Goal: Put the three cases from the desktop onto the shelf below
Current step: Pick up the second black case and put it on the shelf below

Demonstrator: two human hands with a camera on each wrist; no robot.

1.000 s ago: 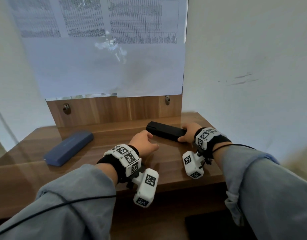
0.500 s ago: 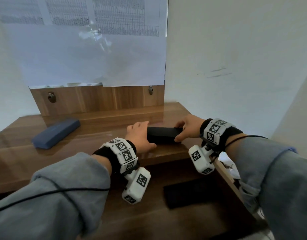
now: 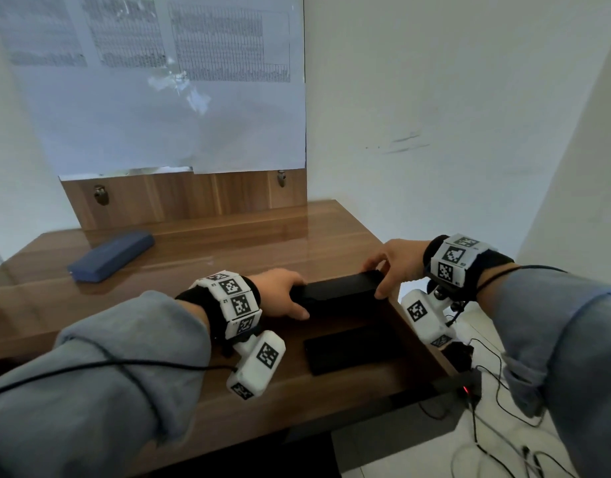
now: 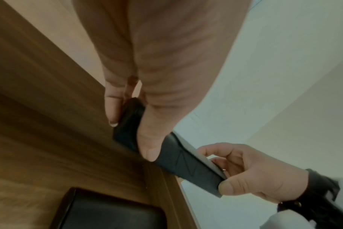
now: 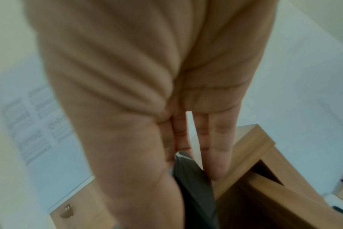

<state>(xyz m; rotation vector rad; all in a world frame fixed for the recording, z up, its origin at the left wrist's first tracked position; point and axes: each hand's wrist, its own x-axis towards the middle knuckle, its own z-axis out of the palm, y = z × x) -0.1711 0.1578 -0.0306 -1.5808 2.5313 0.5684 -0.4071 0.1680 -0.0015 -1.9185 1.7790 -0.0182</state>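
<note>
Both hands hold one long black case (image 3: 338,290) by its ends, just past the desktop's front edge (image 3: 159,305). My left hand (image 3: 283,293) pinches its left end between thumb and fingers, as the left wrist view shows on the case (image 4: 178,161). My right hand (image 3: 393,267) pinches the right end; the case (image 5: 194,186) shows under its thumb. A second black case (image 3: 352,350) lies flat on the lower shelf (image 3: 290,401), below the held one. The blue case (image 3: 111,251) rests on the desktop at the left.
A wooden back panel (image 3: 194,194) with two metal knobs stands behind the desktop, under a sheet of paper. White walls close the right side. Cables and a small black box (image 3: 469,388) with a red light lie on the floor at the right.
Both hands have brought the black case from the back right of the desktop toward me, to its front edge above the shelf. The lower shelf and its black case have come into view.
</note>
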